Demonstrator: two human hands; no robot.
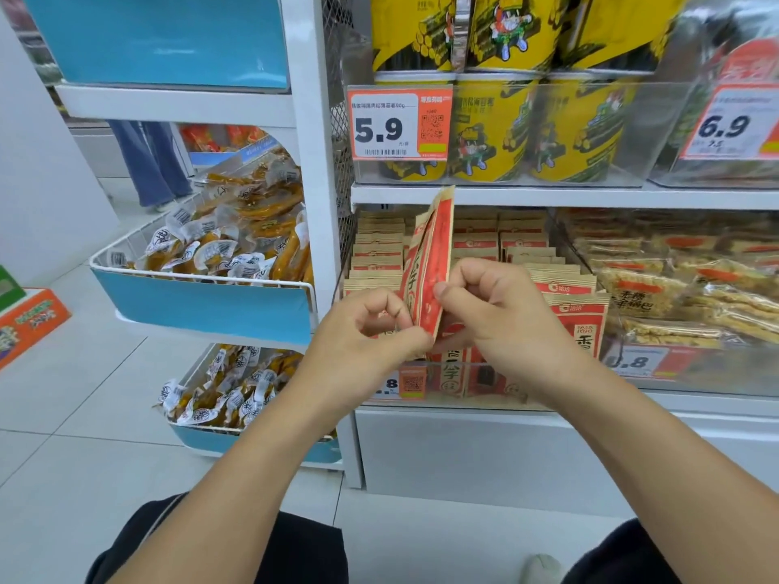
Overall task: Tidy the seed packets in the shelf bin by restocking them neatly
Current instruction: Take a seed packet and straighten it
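A small stack of red and tan seed packets point(430, 263) stands upright and edge-on in front of the shelf bin point(459, 394). My left hand point(362, 335) pinches its lower left edge. My right hand point(497, 305) pinches its right side with thumb and curled fingers. Behind them, the clear bin holds several rows of the same packets point(476, 242), standing upright; the front ones on the right point(577, 314) show red labels. My hands hide the bin's front middle.
Yellow snack tubs point(497, 132) fill the shelf above, with a 5.9 price tag point(398, 124). Bagged snacks point(683, 288) sit in the bin to the right. White wire baskets point(202, 280) of vacuum-packed snacks stand to the left. A person's legs point(151, 162) are visible far left.
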